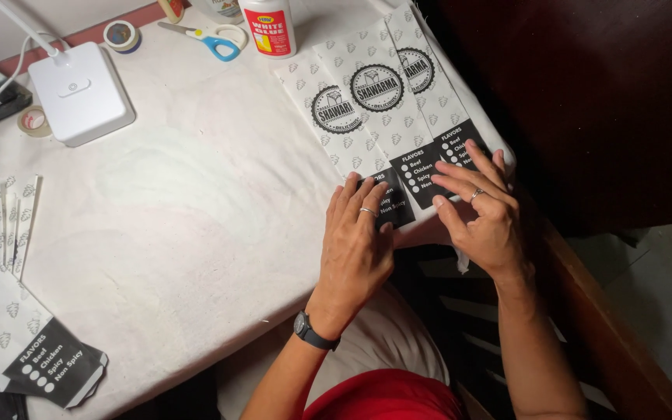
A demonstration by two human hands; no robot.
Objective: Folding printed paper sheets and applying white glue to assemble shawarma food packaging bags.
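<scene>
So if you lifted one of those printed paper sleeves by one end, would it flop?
Probably: the paper sleeves lie thin and flat on the table, so they look light and floppy. Both the left hand and right hand press them down, suggesting they slide or curl easily.

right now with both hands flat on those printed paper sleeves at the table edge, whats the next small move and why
Probably press and smooth along the dark bottom ends. The left hand lies flat on the nearest paper sleeve, the right hand on the two overlapping sleeves beside it, right at the table edge. The glue bottle stands behind, so the folds may be freshly glued, though no glue shows.
</scene>
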